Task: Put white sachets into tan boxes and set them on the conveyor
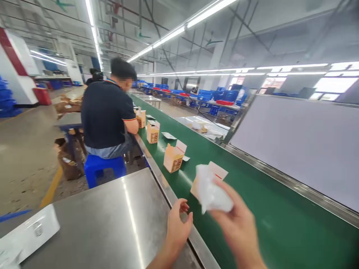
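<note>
The right hand [239,220] is clamping its thumb and fingers on a white bag [211,192], which is partly hiding an open box [194,188] on the green belt [280,209]. The left hand [178,226] is hovering by the belt's edge, its thumb and fingers curving apart. Farther along, more boxes [171,160] are standing in a row. A packet [35,233] is lying on the tabletop [98,216]; a person [103,116] is sitting on a stool [105,166] beyond.

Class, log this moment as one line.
left hand: empty, half-curled | right hand: holding white packet | box: behind packet, on green belt
</note>
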Motion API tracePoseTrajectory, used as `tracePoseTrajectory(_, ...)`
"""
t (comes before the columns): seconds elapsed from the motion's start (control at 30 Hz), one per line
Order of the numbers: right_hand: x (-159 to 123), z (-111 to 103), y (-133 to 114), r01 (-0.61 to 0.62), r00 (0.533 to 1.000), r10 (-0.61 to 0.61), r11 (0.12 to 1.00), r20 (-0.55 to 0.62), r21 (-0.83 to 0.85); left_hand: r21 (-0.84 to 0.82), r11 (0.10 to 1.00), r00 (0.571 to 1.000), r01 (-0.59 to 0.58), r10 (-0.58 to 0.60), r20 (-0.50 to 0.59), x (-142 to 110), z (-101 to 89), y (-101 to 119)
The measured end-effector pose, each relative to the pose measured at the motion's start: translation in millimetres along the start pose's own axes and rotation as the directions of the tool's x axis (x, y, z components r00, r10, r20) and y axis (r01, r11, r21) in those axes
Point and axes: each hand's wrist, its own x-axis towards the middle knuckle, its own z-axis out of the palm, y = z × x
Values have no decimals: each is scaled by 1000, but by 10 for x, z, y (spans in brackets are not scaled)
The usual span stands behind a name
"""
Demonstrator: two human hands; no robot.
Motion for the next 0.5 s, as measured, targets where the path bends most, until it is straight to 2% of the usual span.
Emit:
tracePoseTrajectory(0.07, 162, -453, 290, -42, 956, -29, 972, -293, -233, 54, 998, 999, -7, 4, 47, 20, 85, 66)
tracePoseTrajectory(0.1, 227, -594, 422, -26, 927, -111, 934, -358, -356, 87, 996, 997, -5, -2, 75, 41, 155, 104)
tracePoseTrajectory(0.13, 281, -680, 545, 35, 914, -219, 882, -343, -470, 116, 993, 996, -6, -5, 91, 72, 240, 142)
tracePoseTrajectory(0.2, 355, -720, 762, 252, 898, -416, 753, -143, -608, 143, 989, 994, -24, 8, 109, 157, 440, 198)
tracePoseTrajectory(0.27, 388, -676, 925, 422, 863, -503, 657, 54, -625, 123, 991, 993, -49, 35, 111, 246, 642, 206)
tracePoseTrajectory(0.33, 389, -649, 1009, 479, 857, -488, 629, 169, -612, 62, 996, 992, -56, 49, 118, 301, 804, 169)
tracePoseTrajectory(0.43, 347, -735, 964, 562, 827, -417, 627, 377, -539, -13, 998, 984, -61, 62, 166, 279, 930, 84)
tracePoseTrajectory(0.5, 296, -841, 854, 560, 791, -272, 682, 548, -471, 1, 996, 977, -92, 90, 191, 218, 943, 53)
